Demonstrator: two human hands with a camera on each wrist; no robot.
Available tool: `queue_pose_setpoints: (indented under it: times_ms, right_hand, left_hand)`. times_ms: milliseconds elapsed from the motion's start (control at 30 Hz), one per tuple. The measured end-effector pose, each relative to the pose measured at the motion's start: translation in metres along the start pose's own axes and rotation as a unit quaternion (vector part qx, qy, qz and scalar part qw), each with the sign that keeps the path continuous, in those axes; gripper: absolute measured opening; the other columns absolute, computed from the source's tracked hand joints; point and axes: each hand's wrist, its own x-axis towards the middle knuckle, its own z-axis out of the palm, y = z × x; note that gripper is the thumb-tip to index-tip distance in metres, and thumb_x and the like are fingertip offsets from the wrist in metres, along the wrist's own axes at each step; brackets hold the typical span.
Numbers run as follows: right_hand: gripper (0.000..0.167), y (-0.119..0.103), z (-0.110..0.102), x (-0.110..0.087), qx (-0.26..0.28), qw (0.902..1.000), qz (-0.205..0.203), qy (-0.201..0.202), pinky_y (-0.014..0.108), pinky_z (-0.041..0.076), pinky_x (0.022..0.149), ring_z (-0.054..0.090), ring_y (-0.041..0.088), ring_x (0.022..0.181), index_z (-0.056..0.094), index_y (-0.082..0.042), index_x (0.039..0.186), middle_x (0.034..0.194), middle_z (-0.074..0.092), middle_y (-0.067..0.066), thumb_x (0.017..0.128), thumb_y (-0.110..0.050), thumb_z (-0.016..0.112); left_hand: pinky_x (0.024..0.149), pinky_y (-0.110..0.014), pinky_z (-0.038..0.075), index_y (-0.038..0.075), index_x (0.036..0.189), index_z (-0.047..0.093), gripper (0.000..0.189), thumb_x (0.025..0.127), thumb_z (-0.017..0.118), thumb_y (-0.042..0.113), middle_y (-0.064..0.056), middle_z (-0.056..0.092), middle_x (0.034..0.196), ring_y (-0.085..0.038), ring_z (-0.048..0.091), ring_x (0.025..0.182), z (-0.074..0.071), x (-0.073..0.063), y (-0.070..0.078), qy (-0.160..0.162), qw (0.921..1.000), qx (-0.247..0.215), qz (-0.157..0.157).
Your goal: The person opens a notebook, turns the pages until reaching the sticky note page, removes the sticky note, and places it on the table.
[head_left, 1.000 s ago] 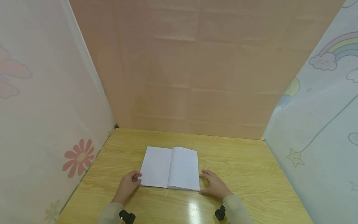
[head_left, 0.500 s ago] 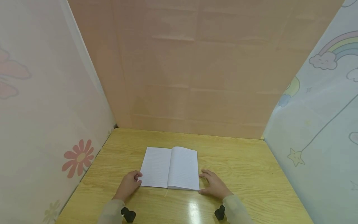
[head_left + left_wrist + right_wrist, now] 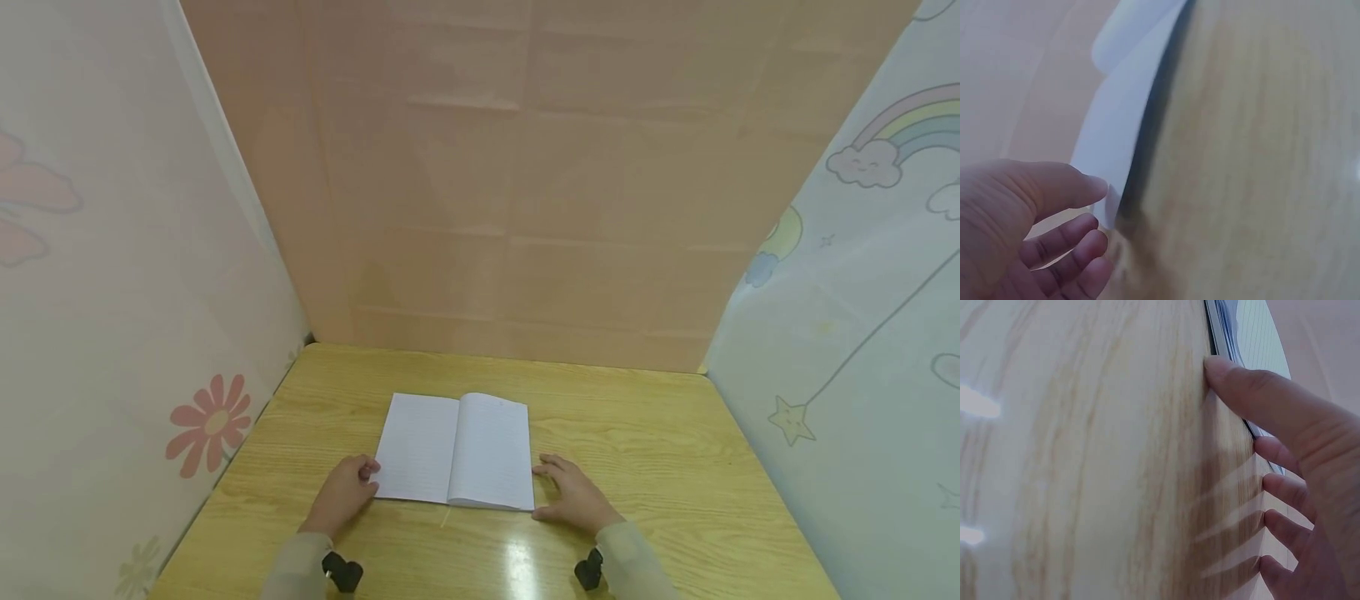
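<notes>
An open notebook [image 3: 491, 454] with lined white pages lies on the wooden table, its spine running away from me. At its left edge, my left hand [image 3: 343, 496] pinches the near corner; the left wrist view shows the thumb [image 3: 1088, 190] on the page, with the other fingers curled beside and below it. That edge of the notebook [image 3: 1113, 134] stands slightly off the table over a dark shadow. My right hand [image 3: 576, 497] rests at the right edge, fingers spread and loosely bent. In the right wrist view its thumb [image 3: 1225, 372] touches the notebook's near corner and the fingertips meet the tabletop.
The wooden table [image 3: 637, 433] reaches back to a brown paper-covered wall [image 3: 517, 208]. Patterned white sheets flank it, one with a red flower [image 3: 216, 421] on the left, one with a star [image 3: 791, 419] on the right. A thin ribbon [image 3: 446, 518] sticks out below the spine.
</notes>
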Motion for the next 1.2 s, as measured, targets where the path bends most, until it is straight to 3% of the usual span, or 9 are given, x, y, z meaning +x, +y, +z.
queue_pose_setpoints:
  times_ms: [167, 333, 467, 633, 800, 900, 1067, 1200]
  right_hand:
    - [0.076, 0.0, 0.0, -0.001, -0.001, 1.0, -0.005, 0.001, 0.061, 0.032, 0.106, 0.033, 0.043, 0.137, 0.057, -0.009, 0.13, 0.149, 0.04, 0.013, 0.069, -0.047, 0.083]
    - [0.076, 0.0, -0.001, -0.003, -0.003, 1.0, -0.004, 0.006, 0.062, 0.032, 0.106, 0.034, 0.042, 0.137, 0.058, -0.009, 0.13, 0.149, 0.041, 0.013, 0.068, -0.046, 0.084]
    - [0.076, -0.001, 0.0, -0.003, -0.003, 1.0, 0.0, 0.006, 0.061, 0.032, 0.106, 0.034, 0.042, 0.138, 0.058, -0.01, 0.13, 0.149, 0.041, 0.012, 0.068, -0.045, 0.084]
    - [0.076, 0.0, 0.0, -0.001, -0.014, 0.9999, -0.004, 0.005, 0.061, 0.032, 0.106, 0.034, 0.042, 0.137, 0.058, -0.011, 0.131, 0.149, 0.041, 0.012, 0.069, -0.047, 0.083]
    - [0.075, -0.001, -0.001, 0.0, -0.016, 0.9998, -0.006, 0.004, 0.061, 0.033, 0.106, 0.034, 0.042, 0.137, 0.058, -0.011, 0.13, 0.149, 0.041, 0.013, 0.069, -0.046, 0.083]
    - [0.075, 0.0, 0.0, 0.001, -0.015, 0.9999, -0.006, 0.004, 0.061, 0.033, 0.106, 0.035, 0.042, 0.137, 0.058, -0.011, 0.13, 0.148, 0.042, 0.014, 0.069, -0.046, 0.084]
    - [0.075, 0.001, 0.001, 0.002, -0.019, 0.9998, -0.004, 0.007, 0.06, 0.033, 0.106, 0.036, 0.042, 0.137, 0.059, -0.011, 0.129, 0.147, 0.044, 0.014, 0.068, -0.046, 0.084]
    - [0.074, 0.002, 0.002, 0.003, -0.022, 0.9997, -0.005, 0.012, 0.059, 0.033, 0.107, 0.036, 0.042, 0.136, 0.059, -0.01, 0.128, 0.146, 0.045, 0.014, 0.068, -0.046, 0.084]
  left_hand:
    - [0.075, -0.039, 0.052, 0.008, 0.105, 0.066, 0.023, 0.083, 0.069, 0.004, -0.008, 0.061, 0.1, -0.02, 0.061, 0.088, -0.011, -0.001, 0.01, 0.01, 0.9992, -0.039, -0.004]
    - [0.073, -0.035, 0.052, 0.007, 0.113, 0.064, 0.027, 0.086, 0.068, 0.004, -0.011, 0.06, 0.104, -0.018, 0.061, 0.087, -0.021, 0.003, 0.031, 0.01, 0.9983, -0.056, 0.014]
    - [0.071, -0.032, 0.051, 0.006, 0.112, 0.064, 0.026, 0.086, 0.069, 0.005, -0.012, 0.061, 0.103, -0.016, 0.058, 0.083, -0.024, 0.012, 0.056, 0.006, 0.9969, -0.065, 0.043]
    - [0.069, -0.028, 0.051, 0.011, 0.106, 0.066, 0.023, 0.085, 0.07, 0.003, -0.01, 0.063, 0.097, -0.013, 0.058, 0.08, -0.018, 0.02, 0.092, 0.004, 0.9906, -0.085, 0.107]
    - [0.073, -0.027, 0.051, 0.012, 0.108, 0.066, 0.023, 0.087, 0.068, 0.004, -0.009, 0.063, 0.098, -0.013, 0.059, 0.083, -0.004, 0.026, 0.127, -0.016, 0.9785, -0.097, 0.182]
    - [0.075, -0.026, 0.051, 0.013, 0.11, 0.066, 0.022, 0.089, 0.067, 0.006, -0.005, 0.063, 0.099, -0.012, 0.059, 0.085, 0.01, 0.03, 0.143, -0.033, 0.9722, -0.103, 0.208]
    - [0.076, -0.025, 0.051, 0.018, 0.107, 0.067, 0.018, 0.091, 0.065, 0.009, 0.003, 0.062, 0.096, -0.009, 0.058, 0.085, 0.04, 0.032, 0.161, -0.059, 0.9676, -0.114, 0.218]
    - [0.074, -0.023, 0.05, 0.02, 0.104, 0.067, 0.017, 0.091, 0.065, 0.009, 0.006, 0.061, 0.094, -0.007, 0.057, 0.084, 0.065, 0.032, 0.166, -0.083, 0.966, -0.123, 0.211]
